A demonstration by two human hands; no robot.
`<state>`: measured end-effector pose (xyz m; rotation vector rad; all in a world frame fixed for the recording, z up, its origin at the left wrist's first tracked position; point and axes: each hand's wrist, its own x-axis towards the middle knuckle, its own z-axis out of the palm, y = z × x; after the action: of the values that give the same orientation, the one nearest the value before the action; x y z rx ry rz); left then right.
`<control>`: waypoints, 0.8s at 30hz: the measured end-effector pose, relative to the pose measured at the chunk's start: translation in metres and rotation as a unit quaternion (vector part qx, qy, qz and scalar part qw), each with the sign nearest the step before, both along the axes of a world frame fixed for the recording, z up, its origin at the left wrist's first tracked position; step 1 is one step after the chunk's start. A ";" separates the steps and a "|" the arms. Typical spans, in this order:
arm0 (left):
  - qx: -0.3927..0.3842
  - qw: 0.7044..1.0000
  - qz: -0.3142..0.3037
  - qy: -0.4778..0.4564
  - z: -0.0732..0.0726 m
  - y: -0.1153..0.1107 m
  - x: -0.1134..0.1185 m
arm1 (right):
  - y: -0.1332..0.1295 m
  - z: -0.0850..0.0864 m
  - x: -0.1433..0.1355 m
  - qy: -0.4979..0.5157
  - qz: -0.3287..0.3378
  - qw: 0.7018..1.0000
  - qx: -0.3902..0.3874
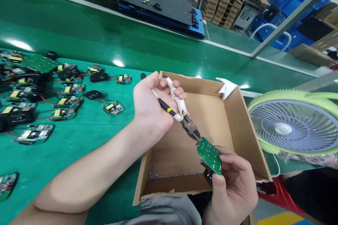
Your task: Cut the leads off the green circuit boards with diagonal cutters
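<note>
My left hand (157, 107) is wrapped around a pair of diagonal cutters (190, 127), whose black handles carry white and yellow wrapping. The cutter jaws point down to the right and meet the upper corner of a green circuit board (209, 153). Thumb and fingers of my right hand (236, 182) pinch that board by its lower right edge, solder side up. Dark components (208, 175) hang beneath it, partly hidden. Both hands are above an open cardboard box (250, 140), with fine clippings (153, 175) along its near side.
Several circuit boards with black parts and red wires, such as this board (113, 108), lie on the green table (105, 147) at left. A green fan (282, 126) stands right of the box. White paper (227, 88) hangs over the box's far corner. Behind is a black panel (148, 0).
</note>
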<state>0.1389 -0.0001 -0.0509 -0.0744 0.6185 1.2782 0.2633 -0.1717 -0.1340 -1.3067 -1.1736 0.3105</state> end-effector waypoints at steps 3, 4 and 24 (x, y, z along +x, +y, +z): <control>0.002 1.000 -0.005 0.002 -0.001 0.001 0.000 | 0.000 0.000 0.000 -0.003 0.004 1.000 -0.002; 0.002 1.000 -0.006 0.002 -0.001 0.001 0.000 | 0.000 0.001 0.000 -0.002 0.005 1.000 -0.002; -0.023 0.999 -0.021 0.015 0.001 -0.004 0.003 | -0.002 0.001 -0.003 0.065 0.051 0.997 -0.005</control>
<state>0.1417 -0.0043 -0.0501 -0.0796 0.6719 1.2275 0.2600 -0.1737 -0.1330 -1.2188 -1.1311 0.4713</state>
